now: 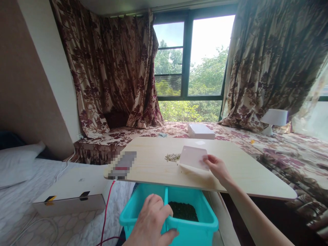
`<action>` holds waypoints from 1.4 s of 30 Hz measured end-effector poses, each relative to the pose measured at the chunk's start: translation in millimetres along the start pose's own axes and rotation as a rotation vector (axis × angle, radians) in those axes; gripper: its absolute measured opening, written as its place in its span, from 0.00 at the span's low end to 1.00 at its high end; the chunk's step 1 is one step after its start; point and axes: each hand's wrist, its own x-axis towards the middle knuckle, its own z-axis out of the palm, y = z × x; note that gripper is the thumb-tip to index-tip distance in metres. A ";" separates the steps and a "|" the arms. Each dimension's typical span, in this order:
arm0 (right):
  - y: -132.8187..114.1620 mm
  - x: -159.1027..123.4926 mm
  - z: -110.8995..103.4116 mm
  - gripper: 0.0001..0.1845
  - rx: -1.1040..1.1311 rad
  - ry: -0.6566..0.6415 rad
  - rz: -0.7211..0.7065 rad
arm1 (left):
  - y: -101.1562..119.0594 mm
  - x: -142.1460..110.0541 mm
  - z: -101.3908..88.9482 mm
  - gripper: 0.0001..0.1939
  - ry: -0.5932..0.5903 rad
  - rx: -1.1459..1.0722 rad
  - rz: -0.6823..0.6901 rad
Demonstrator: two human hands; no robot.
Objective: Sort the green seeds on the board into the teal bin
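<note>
Floor-length curtains of beige fabric with maroon flowers (120, 71) hang on both sides of a dark-framed glass window (190, 61), with green trees outside. A bed with a white quilted cover (23, 205) fills the lower left. In the middle stands a rectangular counter of pale wood-grained board with rounded corners (238, 167).

A white cardboard carton with black and yellow tape marks (77, 186) lies on the bed, left of the counter. Below the counter's near edge is a turquoise plastic bin with two compartments (194, 224); a layer of dark, loose granules (183, 211) covers the floor of its right compartment. Beyond the counter's far edge is a flat white box (201, 131).

The hands are well apart. The left hand (153, 218) lies over the bin's divider near the front rim, fingers bent; whether it grips cannot be told. The right hand (216, 167) pinches the right edge of a pale, rounded-rectangular plastic sheet (193, 158), tilted above the counter. At the sheet's left edge, a small spread pile of greenish-brown grains (172, 157) lies on the counter, with a few strays nearer the front.
</note>
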 end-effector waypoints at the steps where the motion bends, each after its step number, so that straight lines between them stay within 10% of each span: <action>1: 0.1 -0.3 -0.8 0.13 0.000 -0.005 0.000 | 0.1 -0.1 -0.1 0.11 -0.004 -0.001 -0.002; 42: 1.0 -4.2 10.7 0.14 0.000 -0.165 -0.018 | -6.0 -6.9 -1.0 0.11 0.031 0.002 -0.044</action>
